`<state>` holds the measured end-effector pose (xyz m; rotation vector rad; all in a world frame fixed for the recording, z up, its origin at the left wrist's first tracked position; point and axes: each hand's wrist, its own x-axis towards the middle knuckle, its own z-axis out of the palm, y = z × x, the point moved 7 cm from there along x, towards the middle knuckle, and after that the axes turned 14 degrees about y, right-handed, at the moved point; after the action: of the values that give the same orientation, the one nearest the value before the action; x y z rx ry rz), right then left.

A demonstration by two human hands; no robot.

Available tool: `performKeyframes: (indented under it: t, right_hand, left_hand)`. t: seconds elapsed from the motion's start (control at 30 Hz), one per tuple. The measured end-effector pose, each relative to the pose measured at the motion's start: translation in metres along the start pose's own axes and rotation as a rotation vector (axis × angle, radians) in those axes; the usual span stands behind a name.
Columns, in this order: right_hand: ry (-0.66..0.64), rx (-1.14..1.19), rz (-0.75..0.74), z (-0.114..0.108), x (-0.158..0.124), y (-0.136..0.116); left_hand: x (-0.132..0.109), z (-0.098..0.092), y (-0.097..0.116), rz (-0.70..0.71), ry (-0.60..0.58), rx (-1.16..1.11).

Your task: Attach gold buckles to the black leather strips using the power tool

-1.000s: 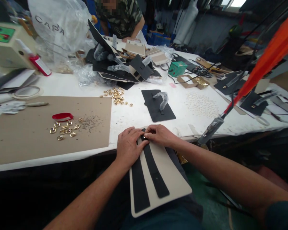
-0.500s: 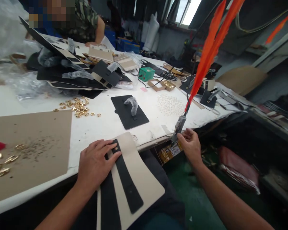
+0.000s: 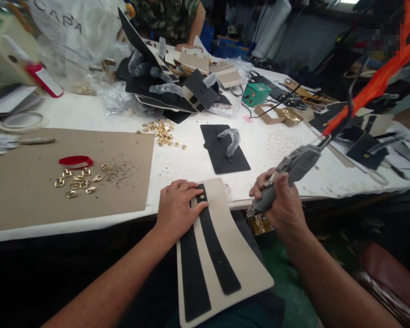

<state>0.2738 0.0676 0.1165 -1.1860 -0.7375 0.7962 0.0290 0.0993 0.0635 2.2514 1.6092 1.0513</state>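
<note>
My left hand (image 3: pixel 179 207) presses the end of a black strap (image 3: pixel 218 255) against a beige panel (image 3: pixel 246 259), thumb and fingers on either side of a small gold fitting in the strap. A second, wider black strip (image 3: pixel 193 273) runs along the panel's left side. The panel slopes over my lap at the table edge. My right hand (image 3: pixel 289 205) is wrapped round a grey electric screwdriver (image 3: pixel 294 168), tip pointing down and left, just right of the panel. A cord and an orange band (image 3: pixel 372 86) run up from the tool.
Gold buckles (image 3: pixel 84 184) and a red ring (image 3: pixel 75 162) lie on brown board (image 3: pixel 27 182). More gold hardware (image 3: pixel 164 134) sits behind. A black panel with a wrapped handle (image 3: pixel 232 143), a green box (image 3: pixel 256 93) and stacked pieces occupy the table. A person's arm (image 3: pixel 196 23) shows beyond.
My right hand has gone from touching the hanging screwdriver to gripping it, and has brought it down and tilted it. The view has swung left; my left hand stays on the strap.
</note>
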Motion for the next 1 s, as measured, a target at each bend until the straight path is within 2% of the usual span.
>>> performKeyframes:
  t: [0.07,0.13,0.2,0.27,0.53,0.77,1.0]
  right_hand:
    - [-0.07,0.074,-0.033,0.047,-0.008,-0.004]
    - [-0.139,0.065,-0.05,0.083,-0.012,-0.002]
    - [-0.211,0.022,-0.045,0.107,-0.014,0.006]
    - [-0.257,-0.012,-0.039,0.119,-0.014,0.015]
    - [-0.207,0.002,-0.097,0.121,-0.01,0.029]
    - [-0.183,-0.04,-0.086,0.12,-0.008,0.037]
    - [-0.265,-0.045,-0.122,0.123,-0.009,0.037]
  left_hand:
    - [0.0,0.0,0.0,-0.004,0.002,0.003]
    - [-0.001,0.0,0.0,-0.005,0.01,-0.006]
    - [-0.003,0.001,0.0,-0.009,0.022,-0.022]
    - [-0.004,0.001,-0.002,-0.019,0.039,-0.033]
    - [-0.004,0.002,-0.004,-0.038,0.032,-0.045]
    - [-0.005,0.002,-0.005,-0.041,0.013,-0.054]
    - [-0.004,0.001,-0.004,-0.033,0.015,-0.042]
